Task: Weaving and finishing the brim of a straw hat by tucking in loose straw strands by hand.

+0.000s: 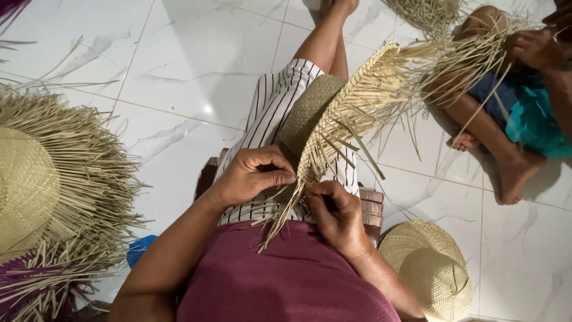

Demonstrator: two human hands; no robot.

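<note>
Left hand [256,173] and right hand [333,209] set close together over lap, both pinched on loose strands at near edge of half-woven straw hat [333,113]. Hat resting on striped skirt [271,107], centre frame. Long axis running from 7 o'clock at fingers to 1 o'clock, unwoven fringe pointing to 1 o'clock. Risk, as judged: dry strand snapping if bent too sharply; weave slackening if pinch loosens. Finished straw hat [432,268] lying at 4 o'clock.

A home weaving spot: white marble-look tile floor [190,65], straw hats [432,268] at four and nine o'clock, workers seated barefoot.
</note>
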